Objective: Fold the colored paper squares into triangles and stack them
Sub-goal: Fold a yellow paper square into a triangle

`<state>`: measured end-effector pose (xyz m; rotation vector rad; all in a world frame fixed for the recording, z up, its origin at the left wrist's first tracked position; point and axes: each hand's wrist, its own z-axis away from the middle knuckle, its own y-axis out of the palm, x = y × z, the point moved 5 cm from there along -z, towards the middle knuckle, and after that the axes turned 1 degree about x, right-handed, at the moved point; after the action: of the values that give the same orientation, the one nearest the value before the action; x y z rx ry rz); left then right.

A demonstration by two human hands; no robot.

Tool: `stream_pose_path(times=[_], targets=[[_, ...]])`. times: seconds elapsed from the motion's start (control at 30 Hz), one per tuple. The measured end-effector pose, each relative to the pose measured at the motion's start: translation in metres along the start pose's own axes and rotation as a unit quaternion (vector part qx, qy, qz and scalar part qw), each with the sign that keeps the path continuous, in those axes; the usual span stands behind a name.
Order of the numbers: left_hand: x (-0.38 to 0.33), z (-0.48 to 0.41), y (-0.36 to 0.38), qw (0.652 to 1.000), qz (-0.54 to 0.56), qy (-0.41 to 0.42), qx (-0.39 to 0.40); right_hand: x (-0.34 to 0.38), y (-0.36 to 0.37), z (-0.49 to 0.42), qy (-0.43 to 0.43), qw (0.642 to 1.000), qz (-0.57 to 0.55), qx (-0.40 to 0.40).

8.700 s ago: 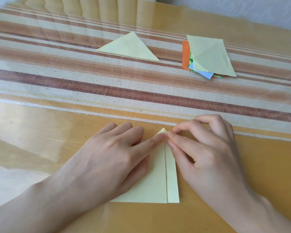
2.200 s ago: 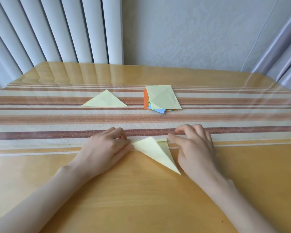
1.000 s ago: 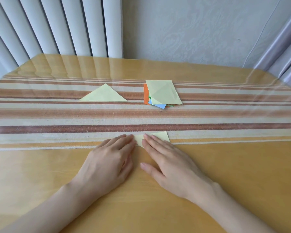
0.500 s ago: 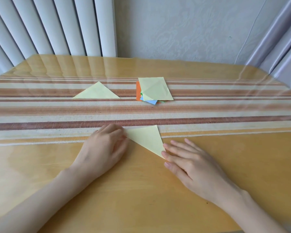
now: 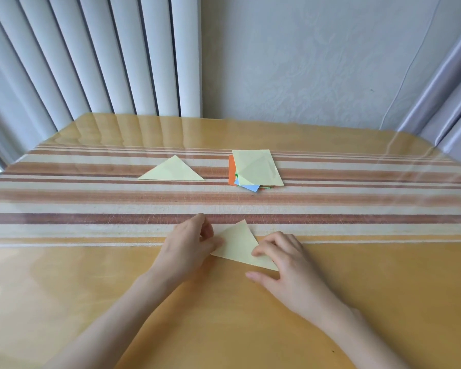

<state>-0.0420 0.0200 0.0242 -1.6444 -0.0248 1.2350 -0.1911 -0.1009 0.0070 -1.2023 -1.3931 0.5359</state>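
A folded pale yellow triangle (image 5: 237, 246) lies at the near edge of the striped runner (image 5: 91, 203). My left hand (image 5: 189, 243) pinches its left corner with curled fingers and thumb. My right hand (image 5: 285, 262) rests bent fingertips on its right part, thumb stretched out on the table; the triangle's right corner runs under this hand. Farther back lies another folded yellow triangle (image 5: 172, 171). To its right is a stack of paper squares (image 5: 256, 169), a creased yellow one on top, orange (image 5: 232, 171) and blue (image 5: 252, 187) edges showing beneath.
The glossy wooden table (image 5: 224, 315) reaches back to a wall. Vertical blinds (image 5: 91, 62) hang at the back left and a curtain (image 5: 450, 89) at the right. Bare runner lies between the near triangle and the far papers.
The fold was pressed flat with both hands a second ago. Since then the triangle has turned, my left hand has taken its left corner, and my right hand has moved onto its right part.
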Motion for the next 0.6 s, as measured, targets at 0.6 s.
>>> stream_pose_path(times=[0.6], targets=[[0.066,-0.031,-0.108,0.836,0.537,-0.111,0.006,0.077,0.002,-0.131,-0.156,0.966,-0.12,-0.169]])
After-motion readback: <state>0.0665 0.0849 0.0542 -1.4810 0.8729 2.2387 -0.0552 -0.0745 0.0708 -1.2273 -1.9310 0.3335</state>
